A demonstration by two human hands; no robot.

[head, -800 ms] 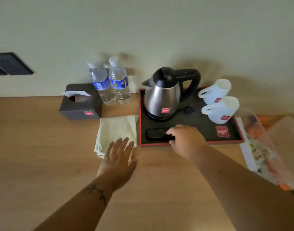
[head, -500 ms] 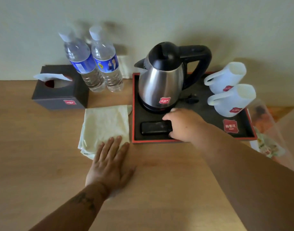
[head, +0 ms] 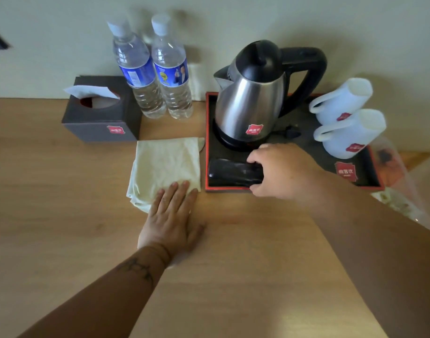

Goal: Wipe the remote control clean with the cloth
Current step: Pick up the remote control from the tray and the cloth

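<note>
My left hand (head: 171, 223) lies flat, palm down, fingers (head: 182, 191) straight and close together, thumb spread out to the side. Its forearm runs back toward my lower left, a dark tattoo near the wrist. My right hand (head: 279, 172) reaches forward, knuckles up, fingers curled down and thumb tucked under in a grip. That forearm stretches back to my right, bare.

2 bottles (head: 153, 69), 2 mugs (head: 348, 118), 1 kettle (head: 253, 103), cloth (head: 167, 164), tissue box (head: 104, 113), prob. 1 remote (head: 231, 172).

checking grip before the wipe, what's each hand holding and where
Right hand grips the remote control at its right end. Left hand lies flat on the cloth.
</note>
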